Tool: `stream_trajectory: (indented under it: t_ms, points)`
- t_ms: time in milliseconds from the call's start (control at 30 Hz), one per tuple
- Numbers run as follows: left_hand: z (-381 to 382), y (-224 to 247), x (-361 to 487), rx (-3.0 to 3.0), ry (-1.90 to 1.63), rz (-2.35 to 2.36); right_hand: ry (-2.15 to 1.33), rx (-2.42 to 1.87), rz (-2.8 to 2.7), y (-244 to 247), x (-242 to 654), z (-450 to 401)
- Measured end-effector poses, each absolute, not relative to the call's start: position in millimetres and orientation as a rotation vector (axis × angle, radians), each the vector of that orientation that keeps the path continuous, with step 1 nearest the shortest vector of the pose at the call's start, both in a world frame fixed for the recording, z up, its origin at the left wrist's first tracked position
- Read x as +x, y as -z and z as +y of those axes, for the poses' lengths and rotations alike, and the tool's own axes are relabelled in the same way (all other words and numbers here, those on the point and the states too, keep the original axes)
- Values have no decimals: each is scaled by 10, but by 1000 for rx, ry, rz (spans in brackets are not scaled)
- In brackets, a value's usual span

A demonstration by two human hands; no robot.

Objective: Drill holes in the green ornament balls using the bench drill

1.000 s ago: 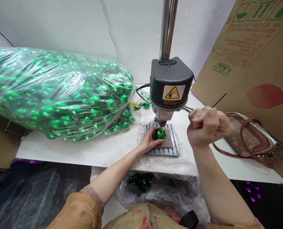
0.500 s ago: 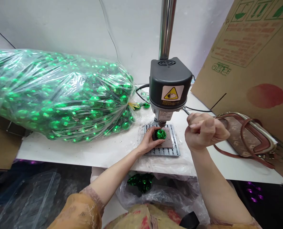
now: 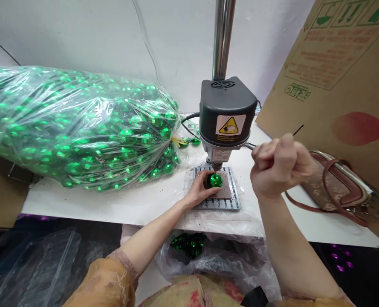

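Observation:
Under the chuck of a bench drill press (image 3: 229, 111), my left hand (image 3: 199, 190) grips a shiny green faceted piece (image 3: 215, 180) between thumb and fingers. The piece rests on a thin flat board (image 3: 225, 191) over the slotted metal base (image 3: 234, 204). The drill tip is close above the piece; whether it touches, I cannot tell. To the right of the drill head, my right hand (image 3: 282, 168) is closed around the drill's feed lever (image 3: 250, 145), most of which my fingers hide.
A large clear bag (image 3: 90, 128) of green faceted pieces lies on the white table (image 3: 106, 209) at left. A brown handbag (image 3: 336, 183) and a tall cardboard box (image 3: 330, 85) stand at right. Below the table edge, a plastic bag (image 3: 227, 260) holds more green pieces.
My right hand has risen slightly and come nearer, moving a little to the right with the lever. The left hand and the green piece have stayed in place.

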State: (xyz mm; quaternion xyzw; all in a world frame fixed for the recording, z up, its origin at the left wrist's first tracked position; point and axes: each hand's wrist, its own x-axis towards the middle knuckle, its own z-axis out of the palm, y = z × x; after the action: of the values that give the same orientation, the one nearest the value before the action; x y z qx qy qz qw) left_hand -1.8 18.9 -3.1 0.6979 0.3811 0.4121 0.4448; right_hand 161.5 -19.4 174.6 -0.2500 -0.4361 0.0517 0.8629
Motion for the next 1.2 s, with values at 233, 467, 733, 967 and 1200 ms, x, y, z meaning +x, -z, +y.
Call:
stream_trajectory:
  t_ms: [233,467,733,967,1200]
  points:
    - [89,-27,12,1605,-1068,963,-392,-762,-944,-2325,1684,-47]
    - [-165,-176,-160,1745,-1252,1088,-365,-753,-905,-2319,1672,-26]
    - [-1275,173,-818,2672,-765,584,-333,-733,-905,-2304,1677,-24]
    - [-1162,247,-1007,2863,-815,583,-308,-754,-912,-2277,1668,-22]
    - [183,-363,-1010,2327,-422,2111,-292,-736,-918,-2255,1678,-17]
